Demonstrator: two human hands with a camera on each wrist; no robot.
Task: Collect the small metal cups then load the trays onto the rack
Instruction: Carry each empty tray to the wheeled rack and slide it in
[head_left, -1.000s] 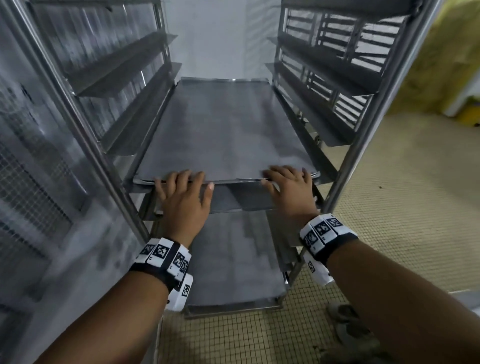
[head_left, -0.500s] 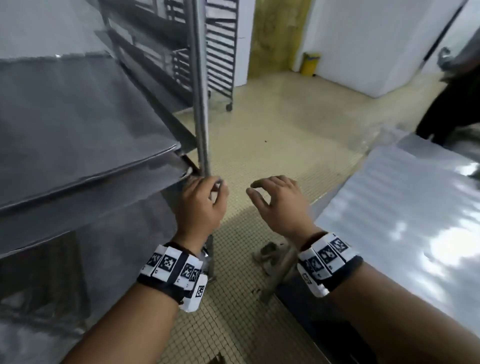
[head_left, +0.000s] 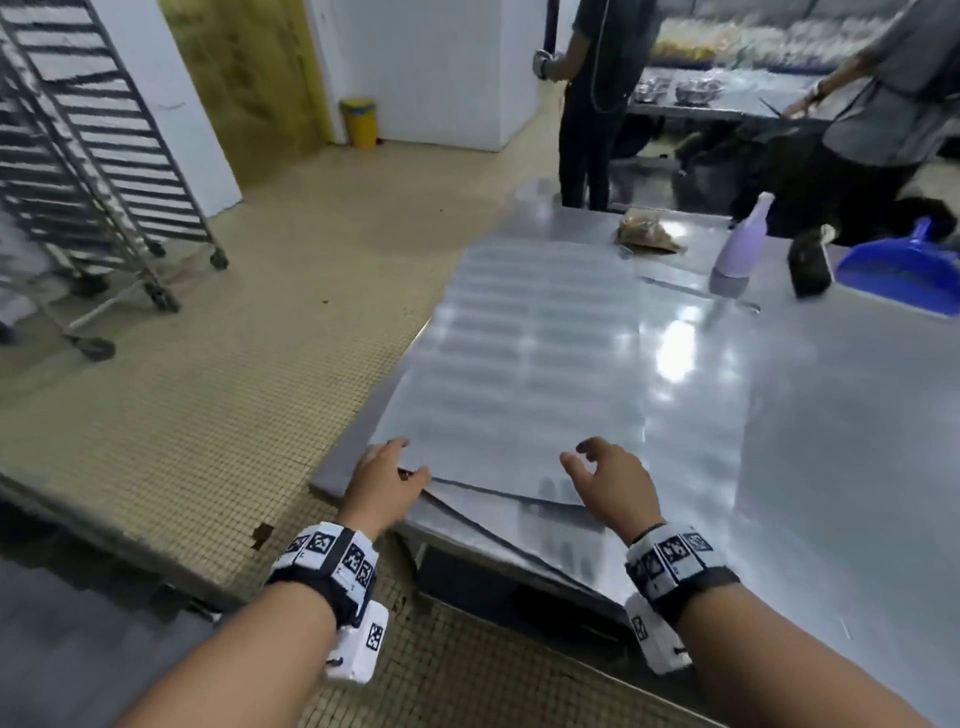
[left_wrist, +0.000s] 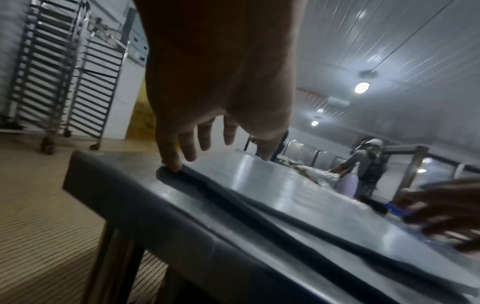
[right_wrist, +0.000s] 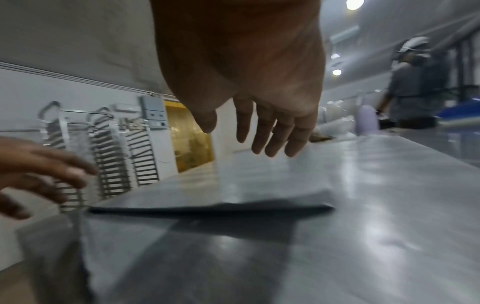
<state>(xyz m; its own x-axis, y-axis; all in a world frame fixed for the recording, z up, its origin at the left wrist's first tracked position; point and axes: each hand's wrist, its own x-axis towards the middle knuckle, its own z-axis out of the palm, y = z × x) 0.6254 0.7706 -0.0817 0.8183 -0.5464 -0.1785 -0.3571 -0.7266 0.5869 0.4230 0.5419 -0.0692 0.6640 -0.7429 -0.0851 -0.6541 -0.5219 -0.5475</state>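
Turned from rack to steel table (head_left: 779, 415); left grip (head_left: 382, 486) spread touching flat tray (head_left: 530, 374) corner, right grip (head_left: 613, 483) loose above.

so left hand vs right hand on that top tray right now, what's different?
Left hand is at the top tray's near left corner, a fingertip touching its edge. Right hand hovers above the near edge, fingers hanging clear of the metal, touching nothing. Left sits at the table's side edge; right is further in over the table. Shared: both open, fingers loosely spread, neither gripping the tray yet.
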